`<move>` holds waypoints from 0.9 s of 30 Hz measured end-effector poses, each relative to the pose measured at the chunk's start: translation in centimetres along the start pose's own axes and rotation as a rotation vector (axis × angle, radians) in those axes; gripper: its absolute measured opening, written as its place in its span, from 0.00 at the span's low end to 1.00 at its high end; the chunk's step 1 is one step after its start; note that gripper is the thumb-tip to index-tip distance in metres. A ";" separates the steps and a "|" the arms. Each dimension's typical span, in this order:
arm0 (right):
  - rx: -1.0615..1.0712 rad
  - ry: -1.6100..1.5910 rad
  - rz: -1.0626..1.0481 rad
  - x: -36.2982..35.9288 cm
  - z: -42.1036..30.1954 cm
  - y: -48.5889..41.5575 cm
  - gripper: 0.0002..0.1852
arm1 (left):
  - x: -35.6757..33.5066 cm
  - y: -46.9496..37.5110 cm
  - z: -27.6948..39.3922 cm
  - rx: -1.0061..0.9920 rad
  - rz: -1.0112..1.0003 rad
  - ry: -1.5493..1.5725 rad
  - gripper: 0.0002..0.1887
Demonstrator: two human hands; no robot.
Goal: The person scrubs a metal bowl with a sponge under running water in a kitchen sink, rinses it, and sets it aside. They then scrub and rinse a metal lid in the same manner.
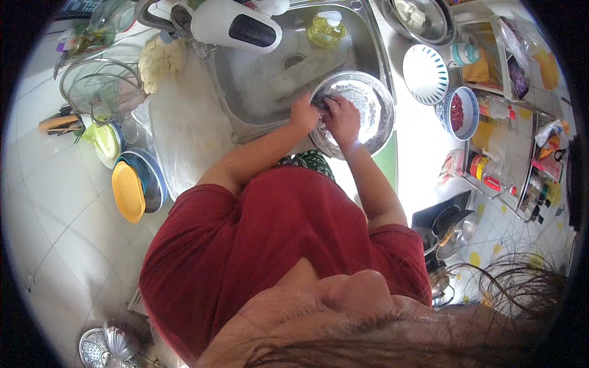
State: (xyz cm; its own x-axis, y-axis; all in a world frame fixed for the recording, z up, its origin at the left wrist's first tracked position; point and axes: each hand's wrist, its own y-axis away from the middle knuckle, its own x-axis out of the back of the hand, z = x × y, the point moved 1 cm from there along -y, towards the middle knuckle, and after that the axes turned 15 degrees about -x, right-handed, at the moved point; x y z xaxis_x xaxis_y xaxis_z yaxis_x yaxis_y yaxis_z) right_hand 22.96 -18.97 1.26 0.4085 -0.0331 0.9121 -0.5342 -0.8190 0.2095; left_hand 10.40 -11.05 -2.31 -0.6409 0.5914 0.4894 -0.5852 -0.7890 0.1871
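A shiny metal basin (375, 110) sits at the front right corner of the stainless steel sink (257, 110), partly over its edge. My left hand (304, 114) is at the basin's left rim with its fingers curled around it; the fingertips are hidden. My right hand (343, 120) reaches inside the basin, fingers bent toward the left wall. Something small and dark shows under those fingers, too unclear to name. Bright glare covers much of the basin's inside, so its contents cannot be told. A bottle of yellow liquid soap (326, 31) with a white pump stands in the sink's far part.
A white appliance (234, 27) with a dark panel overhangs the sink. Cauliflower (161, 62), a glass lid (101, 87) and a yellow dish (128, 192) are on the left. At right are a blue-patterned bowl (409, 76), a bowl of red beans (469, 115) and a wok (460, 234).
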 end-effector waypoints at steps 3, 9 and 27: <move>-0.169 -0.050 0.154 1.5 1.2 -1.0 0.21 | -0.5 -0.1 -0.2 0.032 -0.032 -0.011 0.14; -0.072 0.137 0.096 1.2 0.5 -1.5 0.14 | -1.5 0.1 -0.4 -0.050 0.045 0.019 0.13; -0.251 0.280 0.273 2.4 0.6 -4.4 0.08 | -3.1 -0.9 -1.2 -0.064 0.077 0.086 0.10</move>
State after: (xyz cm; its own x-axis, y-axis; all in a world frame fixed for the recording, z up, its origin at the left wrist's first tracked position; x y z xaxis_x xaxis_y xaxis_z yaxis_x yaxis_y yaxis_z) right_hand 26.76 -15.76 2.32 0.0315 -0.0439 0.9985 -0.7712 -0.6365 -0.0037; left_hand 12.36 -11.98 -4.99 -0.7236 0.5439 0.4249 -0.5615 -0.8219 0.0959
